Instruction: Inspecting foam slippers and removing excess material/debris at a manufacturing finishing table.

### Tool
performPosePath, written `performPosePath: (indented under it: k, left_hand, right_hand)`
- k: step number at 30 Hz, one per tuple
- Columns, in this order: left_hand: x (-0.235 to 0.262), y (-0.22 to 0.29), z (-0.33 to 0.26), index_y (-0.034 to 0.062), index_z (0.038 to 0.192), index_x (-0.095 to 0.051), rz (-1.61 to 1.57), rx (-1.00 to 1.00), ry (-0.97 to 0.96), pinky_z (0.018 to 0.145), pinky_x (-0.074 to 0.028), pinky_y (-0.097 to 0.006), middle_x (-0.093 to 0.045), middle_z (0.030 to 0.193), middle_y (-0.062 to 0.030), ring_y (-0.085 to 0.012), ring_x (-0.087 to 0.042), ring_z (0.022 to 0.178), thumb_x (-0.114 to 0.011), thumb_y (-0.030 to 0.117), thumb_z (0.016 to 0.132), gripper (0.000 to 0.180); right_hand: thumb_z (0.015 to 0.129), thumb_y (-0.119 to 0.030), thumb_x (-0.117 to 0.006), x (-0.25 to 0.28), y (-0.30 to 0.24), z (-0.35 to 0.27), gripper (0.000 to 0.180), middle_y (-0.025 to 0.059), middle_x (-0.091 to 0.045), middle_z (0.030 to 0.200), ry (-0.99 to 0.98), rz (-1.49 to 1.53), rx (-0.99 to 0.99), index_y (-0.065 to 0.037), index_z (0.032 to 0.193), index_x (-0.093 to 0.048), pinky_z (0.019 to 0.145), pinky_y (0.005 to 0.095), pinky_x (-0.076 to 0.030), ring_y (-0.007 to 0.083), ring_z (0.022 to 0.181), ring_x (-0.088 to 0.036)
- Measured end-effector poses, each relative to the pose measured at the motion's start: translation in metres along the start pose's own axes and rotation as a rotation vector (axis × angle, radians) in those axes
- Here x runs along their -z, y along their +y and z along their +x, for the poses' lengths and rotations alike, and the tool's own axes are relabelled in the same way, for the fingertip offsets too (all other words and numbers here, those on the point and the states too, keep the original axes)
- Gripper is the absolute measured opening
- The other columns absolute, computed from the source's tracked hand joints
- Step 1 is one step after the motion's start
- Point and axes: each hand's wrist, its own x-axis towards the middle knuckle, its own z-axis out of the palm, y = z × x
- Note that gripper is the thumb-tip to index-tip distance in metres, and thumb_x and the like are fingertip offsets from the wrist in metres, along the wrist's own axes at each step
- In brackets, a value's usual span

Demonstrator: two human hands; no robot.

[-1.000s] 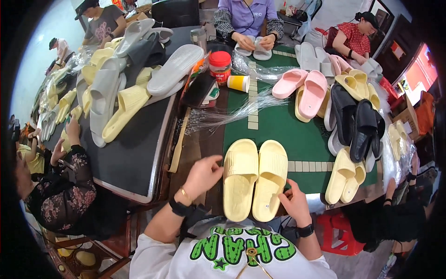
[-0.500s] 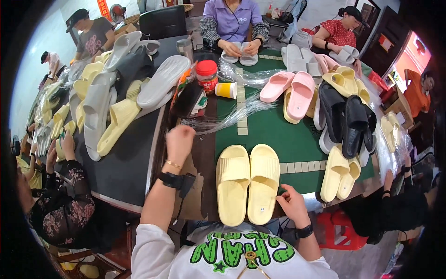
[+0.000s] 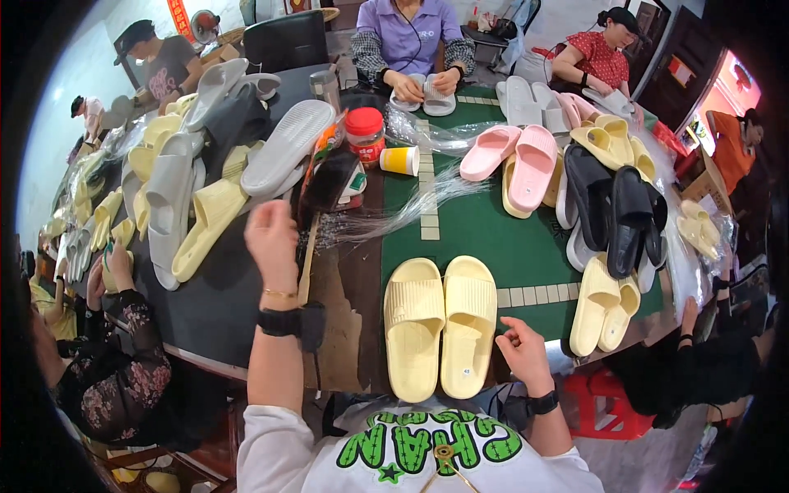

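Observation:
A pair of pale yellow slide slippers (image 3: 415, 329) lies side by side, toes away from me, on the table edge in front of me. My right hand (image 3: 524, 355) rests just right of the pair, fingers loosely apart and holding nothing I can see. My left hand (image 3: 274, 242) is raised over the table on the left, near a yellow slipper (image 3: 209, 222) in the heap and a big grey slipper (image 3: 288, 148). Its fingers look bent but are smeared by motion. Thin clear plastic strands (image 3: 403, 209) lie in a bundle beyond the yellow pair.
Grey, yellow and black slippers pile up on the left. Pink slippers (image 3: 532, 164), black slippers (image 3: 631, 215) and another yellow pair (image 3: 604, 308) lie right. A red-lidded jar (image 3: 365, 135) and a yellow paper cup (image 3: 399, 159) stand mid-table. Several co-workers sit around; one opposite handles slippers (image 3: 438, 100).
My left hand has moved left, away from the ends of the plastic strands toward the slipper heap. The right hand and the yellow pair have barely shifted.

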Motion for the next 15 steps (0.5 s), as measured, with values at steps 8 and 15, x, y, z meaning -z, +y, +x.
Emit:
performPosePath:
  k: [8, 15]
  left_hand:
    - [0.005, 0.011, -0.022, -0.0003, 0.088, -0.063, 0.079, -0.103, -0.103, 0.046, -0.035, -0.018, -0.058, 0.069, 0.0014, -0.0027, -0.048, 0.053, -0.062, 0.008, 0.092, 0.009]
    - [-0.028, 0.028, -0.117, 0.0042, 0.086, -0.065, 0.567, -0.801, -0.461, 0.051, -0.046, -0.033, -0.060, 0.070, -0.0102, -0.0225, -0.058, 0.056, -0.068, 0.000, 0.079, 0.009]
  right_hand:
    - [0.084, -0.003, -0.064, 0.002, 0.002, -0.002, 0.032, 0.0050, -0.064, 0.077, 0.090, 0.046, 0.073, 0.001, 0.115, -0.061, 0.060, 0.0235, -0.048, 0.0078, 0.065, -0.057]
    - [0.081, 0.005, -0.062, 0.002, -0.058, -0.015, 0.042, 0.0080, -0.067, 0.081, 0.170, 0.106, 0.556, 0.000, 0.122, -0.056, 0.060, 0.0263, -0.050, 0.0148, 0.066, -0.063]
